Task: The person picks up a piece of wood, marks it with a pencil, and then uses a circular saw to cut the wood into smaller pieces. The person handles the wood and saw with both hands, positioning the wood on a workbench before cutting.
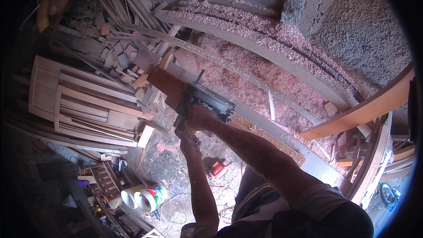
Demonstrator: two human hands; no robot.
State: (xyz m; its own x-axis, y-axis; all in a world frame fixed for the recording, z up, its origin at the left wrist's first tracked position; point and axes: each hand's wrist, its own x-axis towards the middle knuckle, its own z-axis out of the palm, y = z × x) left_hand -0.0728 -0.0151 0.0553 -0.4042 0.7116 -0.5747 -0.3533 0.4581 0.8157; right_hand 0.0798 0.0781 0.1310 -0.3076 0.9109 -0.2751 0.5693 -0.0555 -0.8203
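Observation:
A dark metal power tool, apparently a planer (211, 101), sits on an orange-brown board (167, 83) near the middle of the view. My right hand (199, 118) grips the tool from above, fingers wrapped round it. Just below, my left hand (190, 145) is closed on a lower part of the tool, though exactly which part is hard to tell. The board's far end runs toward a pile of offcuts, and a long pale beam (286, 141) continues from under the tool toward lower right.
Wood offcuts (119, 57) and framed panels (83, 101) crowd the left. Pink shavings (246, 61) cover the area beyond the beam. A curved orange board (352, 119) juts in at right. Two white buckets (145, 198), a red tool (217, 169) and cords lie on the floor.

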